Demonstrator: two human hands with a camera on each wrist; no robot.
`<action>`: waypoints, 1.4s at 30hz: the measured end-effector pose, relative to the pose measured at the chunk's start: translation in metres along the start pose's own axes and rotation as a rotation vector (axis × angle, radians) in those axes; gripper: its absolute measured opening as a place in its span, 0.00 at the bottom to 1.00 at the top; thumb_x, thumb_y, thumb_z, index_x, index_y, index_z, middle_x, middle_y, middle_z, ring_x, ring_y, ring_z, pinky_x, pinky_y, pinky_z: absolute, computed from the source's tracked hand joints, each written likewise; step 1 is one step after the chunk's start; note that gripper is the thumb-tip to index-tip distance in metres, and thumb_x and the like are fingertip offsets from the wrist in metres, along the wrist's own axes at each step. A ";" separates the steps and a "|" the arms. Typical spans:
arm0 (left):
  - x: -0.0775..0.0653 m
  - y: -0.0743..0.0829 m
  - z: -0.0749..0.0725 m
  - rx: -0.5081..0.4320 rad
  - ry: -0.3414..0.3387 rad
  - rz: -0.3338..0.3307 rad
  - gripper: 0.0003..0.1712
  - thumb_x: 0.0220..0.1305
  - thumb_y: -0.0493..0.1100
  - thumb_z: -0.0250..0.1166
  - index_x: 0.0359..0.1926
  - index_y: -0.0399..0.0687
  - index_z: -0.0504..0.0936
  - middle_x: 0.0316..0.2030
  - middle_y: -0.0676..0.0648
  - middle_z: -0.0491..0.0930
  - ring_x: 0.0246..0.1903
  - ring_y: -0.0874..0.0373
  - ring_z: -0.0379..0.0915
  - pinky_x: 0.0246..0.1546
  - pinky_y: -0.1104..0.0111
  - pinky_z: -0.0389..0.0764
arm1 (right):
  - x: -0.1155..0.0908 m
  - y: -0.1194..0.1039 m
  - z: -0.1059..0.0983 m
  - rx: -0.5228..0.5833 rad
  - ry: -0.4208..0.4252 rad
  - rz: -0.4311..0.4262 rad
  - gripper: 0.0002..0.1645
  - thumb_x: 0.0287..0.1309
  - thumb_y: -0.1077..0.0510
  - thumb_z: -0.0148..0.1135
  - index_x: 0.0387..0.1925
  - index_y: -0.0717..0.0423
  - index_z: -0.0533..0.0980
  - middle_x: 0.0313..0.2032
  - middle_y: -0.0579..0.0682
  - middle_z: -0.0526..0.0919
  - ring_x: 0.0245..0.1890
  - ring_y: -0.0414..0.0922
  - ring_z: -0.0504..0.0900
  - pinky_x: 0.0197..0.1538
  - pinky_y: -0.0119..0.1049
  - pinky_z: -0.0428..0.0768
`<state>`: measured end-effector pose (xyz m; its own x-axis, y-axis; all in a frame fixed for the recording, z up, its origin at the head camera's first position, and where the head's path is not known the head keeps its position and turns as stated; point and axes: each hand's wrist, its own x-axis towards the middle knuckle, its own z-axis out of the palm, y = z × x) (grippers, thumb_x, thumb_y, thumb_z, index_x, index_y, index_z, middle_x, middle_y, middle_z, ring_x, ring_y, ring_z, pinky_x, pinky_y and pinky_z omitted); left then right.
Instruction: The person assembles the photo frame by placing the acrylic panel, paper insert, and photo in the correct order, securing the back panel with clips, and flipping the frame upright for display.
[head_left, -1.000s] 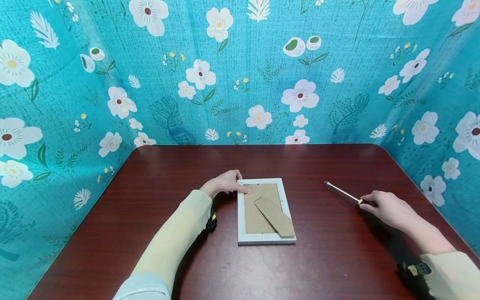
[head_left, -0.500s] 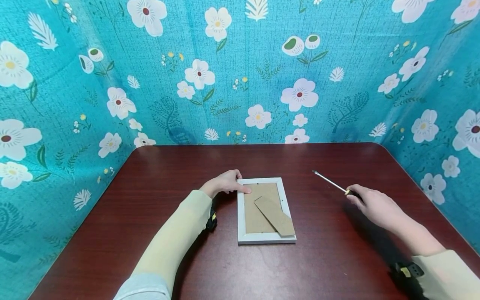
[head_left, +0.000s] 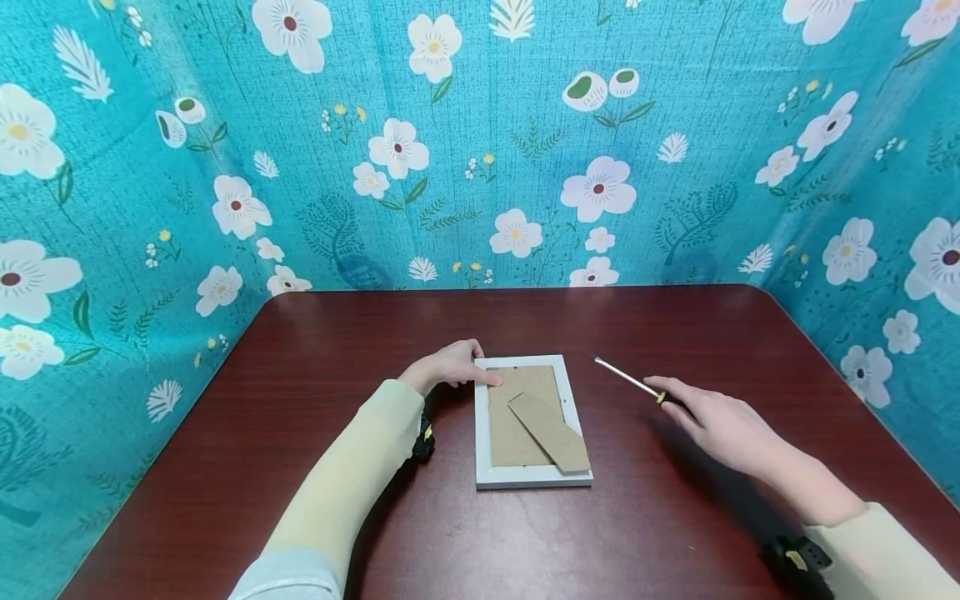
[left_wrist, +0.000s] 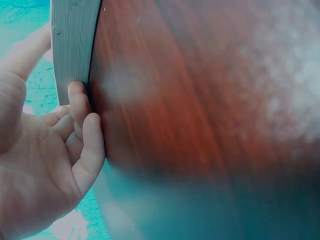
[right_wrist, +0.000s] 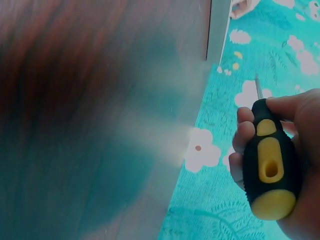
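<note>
A picture frame with a light grey-white border lies face down on the table. Its brown backing board and slanted stand leg face up. My left hand holds the frame's far left corner, thumb over the border and onto the backing; in the left wrist view, fingers lie against the frame's side. To the right of the frame, my right hand grips a screwdriver, its tip toward the frame but apart from it. The right wrist view shows its black and yellow handle.
The dark red-brown wooden table has rounded far corners. Behind it and at both sides hangs a turquoise flowered cloth. A dark camera strap sits on the left wrist, another camera on the right.
My right hand has moved left with the screwdriver, bringing its tip closer to the picture frame. The left hand and the frame have stayed in place.
</note>
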<state>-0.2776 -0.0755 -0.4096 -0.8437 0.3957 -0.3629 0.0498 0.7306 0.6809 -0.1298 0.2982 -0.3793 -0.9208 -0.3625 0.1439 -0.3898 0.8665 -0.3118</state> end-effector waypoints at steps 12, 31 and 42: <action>0.001 0.003 0.004 0.047 0.033 -0.011 0.34 0.47 0.59 0.77 0.41 0.44 0.68 0.27 0.49 0.64 0.15 0.59 0.57 0.15 0.69 0.62 | -0.004 -0.022 0.011 0.031 -0.127 -0.086 0.34 0.64 0.58 0.62 0.70 0.43 0.66 0.54 0.52 0.81 0.46 0.45 0.81 0.44 0.48 0.80; 0.005 0.005 0.006 0.078 0.048 -0.075 0.35 0.46 0.59 0.78 0.42 0.45 0.68 0.23 0.49 0.62 0.13 0.58 0.54 0.15 0.68 0.61 | 0.000 -0.028 0.017 0.271 -0.349 -0.060 0.30 0.70 0.60 0.53 0.71 0.47 0.63 0.13 0.35 0.61 0.12 0.33 0.59 0.19 0.29 0.67; 0.007 0.005 0.007 0.099 0.054 -0.088 0.36 0.45 0.60 0.78 0.43 0.45 0.68 0.25 0.48 0.63 0.14 0.57 0.56 0.16 0.67 0.62 | 0.003 -0.032 0.016 0.318 -0.390 -0.025 0.30 0.70 0.58 0.53 0.71 0.43 0.62 0.12 0.37 0.64 0.11 0.35 0.62 0.18 0.31 0.68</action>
<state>-0.2799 -0.0655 -0.4135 -0.8746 0.2987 -0.3820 0.0240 0.8135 0.5811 -0.1208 0.2642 -0.3840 -0.8234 -0.5357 -0.1875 -0.3403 0.7304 -0.5922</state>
